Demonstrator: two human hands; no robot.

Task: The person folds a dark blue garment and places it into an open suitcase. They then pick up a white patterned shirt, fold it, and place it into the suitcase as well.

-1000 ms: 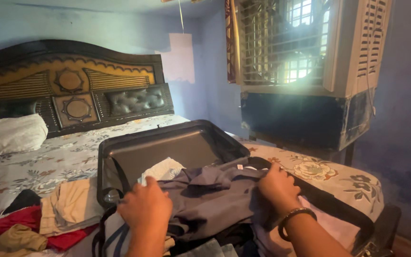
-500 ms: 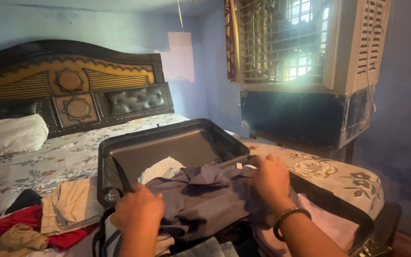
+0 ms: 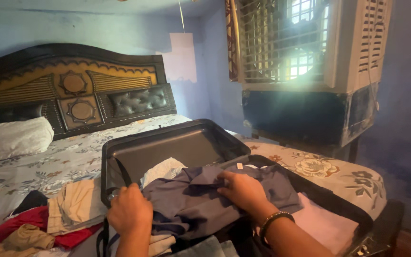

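Both hands are pressing a grey shirt (image 3: 205,197) into the open suitcase (image 3: 177,143): the right hand (image 3: 243,190) is lying flat and open, the left hand (image 3: 129,214) is gripping its edge; smoothing seems next.

The shirt (image 3: 215,195) is slate grey, the suitcase (image 3: 177,143) dark grey. At its three o'clock lies a pale pink cloth (image 3: 324,223); at nine o'clock a beige garment (image 3: 74,207), then red (image 3: 24,221) and tan (image 3: 20,235) ones. The bedsheet (image 3: 48,162) is white with a grey and orange floral print, the pillow (image 3: 13,138) white, the headboard (image 3: 72,85) black and gold, the wall (image 3: 120,33) blue
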